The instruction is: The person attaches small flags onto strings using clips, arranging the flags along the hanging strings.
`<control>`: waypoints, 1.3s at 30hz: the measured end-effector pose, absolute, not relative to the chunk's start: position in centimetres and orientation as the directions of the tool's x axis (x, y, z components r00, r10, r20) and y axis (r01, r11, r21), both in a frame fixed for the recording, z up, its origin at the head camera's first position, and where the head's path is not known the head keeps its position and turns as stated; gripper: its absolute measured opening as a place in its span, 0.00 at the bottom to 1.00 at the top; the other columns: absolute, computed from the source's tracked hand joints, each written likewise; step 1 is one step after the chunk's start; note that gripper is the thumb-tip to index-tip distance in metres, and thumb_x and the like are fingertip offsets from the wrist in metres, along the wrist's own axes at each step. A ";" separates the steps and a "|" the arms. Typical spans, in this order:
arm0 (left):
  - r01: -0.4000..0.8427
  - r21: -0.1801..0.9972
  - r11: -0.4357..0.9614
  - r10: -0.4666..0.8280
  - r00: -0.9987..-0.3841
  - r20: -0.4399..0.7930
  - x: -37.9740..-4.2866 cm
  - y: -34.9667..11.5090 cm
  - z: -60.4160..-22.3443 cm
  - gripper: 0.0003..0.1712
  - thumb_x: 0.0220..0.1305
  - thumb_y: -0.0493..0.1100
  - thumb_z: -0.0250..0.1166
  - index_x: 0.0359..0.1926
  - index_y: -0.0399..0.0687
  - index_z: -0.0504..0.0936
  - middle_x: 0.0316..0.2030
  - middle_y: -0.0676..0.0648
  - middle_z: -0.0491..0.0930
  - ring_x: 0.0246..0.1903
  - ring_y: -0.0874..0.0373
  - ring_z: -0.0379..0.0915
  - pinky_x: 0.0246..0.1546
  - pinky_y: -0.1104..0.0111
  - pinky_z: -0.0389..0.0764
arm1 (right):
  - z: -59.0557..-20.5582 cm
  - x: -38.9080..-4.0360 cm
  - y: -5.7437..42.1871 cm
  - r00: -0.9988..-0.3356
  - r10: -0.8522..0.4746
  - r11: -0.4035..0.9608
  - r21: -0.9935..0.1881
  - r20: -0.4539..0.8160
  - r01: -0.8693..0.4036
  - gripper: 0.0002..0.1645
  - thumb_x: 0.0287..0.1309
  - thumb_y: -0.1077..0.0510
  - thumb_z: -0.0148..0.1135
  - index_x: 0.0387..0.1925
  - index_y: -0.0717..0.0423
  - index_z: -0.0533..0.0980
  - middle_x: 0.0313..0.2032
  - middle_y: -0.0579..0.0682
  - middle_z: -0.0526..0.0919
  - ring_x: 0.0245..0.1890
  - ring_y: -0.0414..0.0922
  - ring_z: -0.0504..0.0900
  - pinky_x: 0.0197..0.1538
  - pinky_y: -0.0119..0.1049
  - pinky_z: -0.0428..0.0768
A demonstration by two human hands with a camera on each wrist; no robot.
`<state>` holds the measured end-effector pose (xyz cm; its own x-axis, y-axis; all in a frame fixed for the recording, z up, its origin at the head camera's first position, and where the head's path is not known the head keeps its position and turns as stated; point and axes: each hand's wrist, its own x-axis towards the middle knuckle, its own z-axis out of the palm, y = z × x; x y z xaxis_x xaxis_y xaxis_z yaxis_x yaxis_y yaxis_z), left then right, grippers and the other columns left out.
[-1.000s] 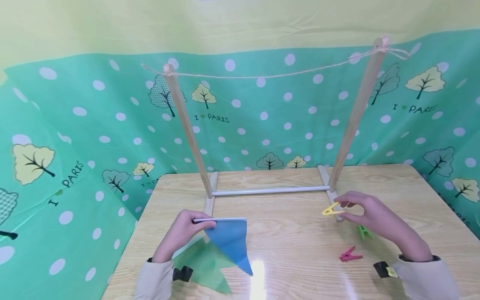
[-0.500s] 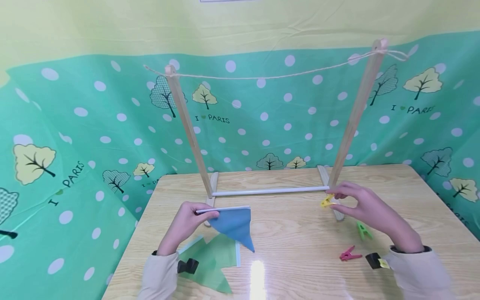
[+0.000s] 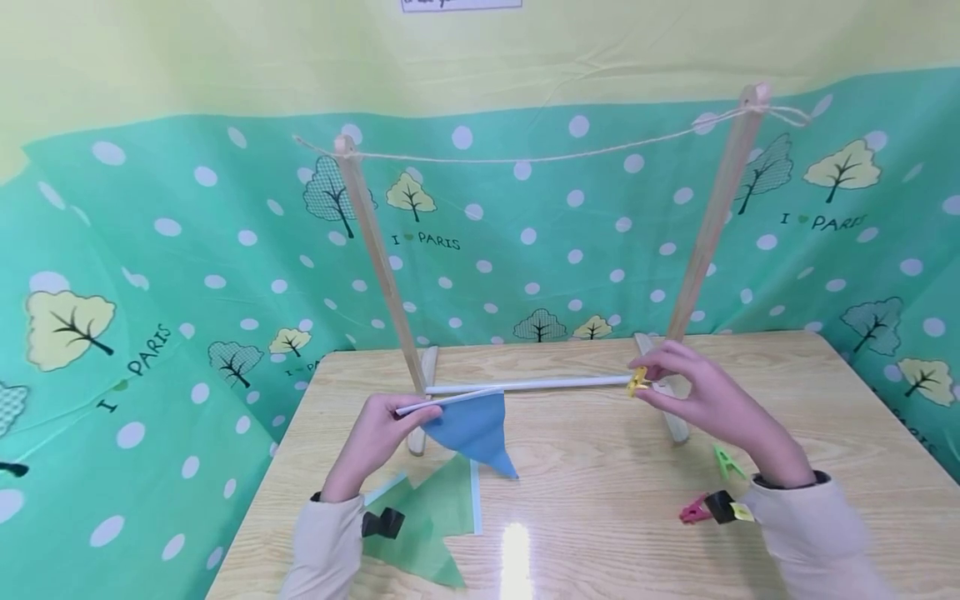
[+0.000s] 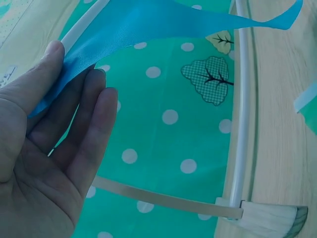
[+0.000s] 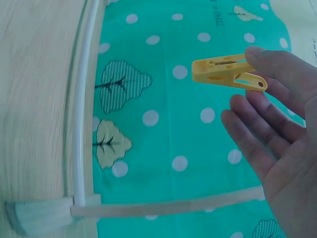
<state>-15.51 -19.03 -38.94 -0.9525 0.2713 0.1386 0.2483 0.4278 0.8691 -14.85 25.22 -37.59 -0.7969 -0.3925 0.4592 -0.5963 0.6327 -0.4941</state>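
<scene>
Pinched in the left hand (image 3: 380, 433), between thumb and fingers: a blue pennant (image 3: 472, 425), gripped at one end of its white top edge, with the cloth hanging down to a point. Held above the table (image 3: 585, 500), toward the left; seen from the head, just overlapping a white crossbar (image 3: 555, 384).

Pinched in the right hand (image 3: 693, 387), by the handle end, between thumb and forefinger: a yellow clothespin (image 5: 223, 69), nose pointing left. Held level with the crossbar's right end in the head view; too hard to tell whether touching it.

Both forearms reaching forward from the near edge and slanting inward, in pale sleeves (image 3: 324, 542). Left thumb laid along the white edge, little finger standing away from the fabric. Right hand's other fingers loosely bent, clear of the clothespin.

By count: three clothespins in all, with one green clothespin (image 3: 727, 461) and one pink clothespin (image 3: 695, 508) lying on the table at right, the pink partly hidden. Two overlapping green pennants (image 3: 442, 508) below the left hand. Two wooden posts (image 3: 378, 258), joined near their tops by one sagging string (image 3: 517, 160).
</scene>
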 end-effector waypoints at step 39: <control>0.433 0.829 0.353 0.265 -0.896 0.356 -18.2 -15.9 -34.5 0.07 0.59 0.49 0.74 0.34 0.52 0.91 0.28 0.49 0.85 0.19 0.59 0.62 0.19 0.71 0.62 | -31.6 -18.6 17.3 -0.708 -0.430 0.412 -0.576 0.561 -0.706 0.18 0.56 0.61 0.72 0.49 0.54 0.81 0.42 0.44 0.84 0.43 0.40 0.84 0.51 0.33 0.82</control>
<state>-18.25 -15.91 -34.45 -0.8962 0.2653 0.3556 0.4335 0.3531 0.8291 -18.62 17.27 -31.56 -0.7076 -0.4303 0.5605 -0.7065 0.4118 -0.5756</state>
